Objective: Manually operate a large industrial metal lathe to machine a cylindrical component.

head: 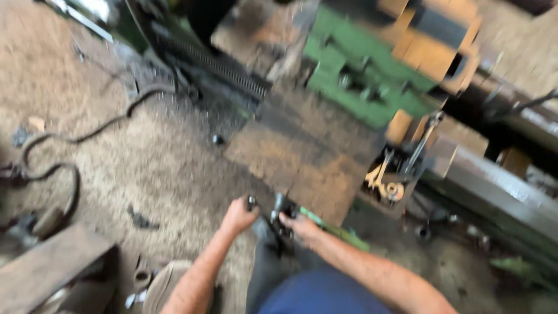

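Hands meet low before the knees: left hand [238, 215] fisted on a small dark part [251, 202], right hand [302, 228] gripping a black metal piece [281, 216] beside a green rod [334, 229]; fitting appears underway, next needing steady alignment.

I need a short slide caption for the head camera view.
Both hands, left hand and right hand, grip a dark metal part beside a green lathe.
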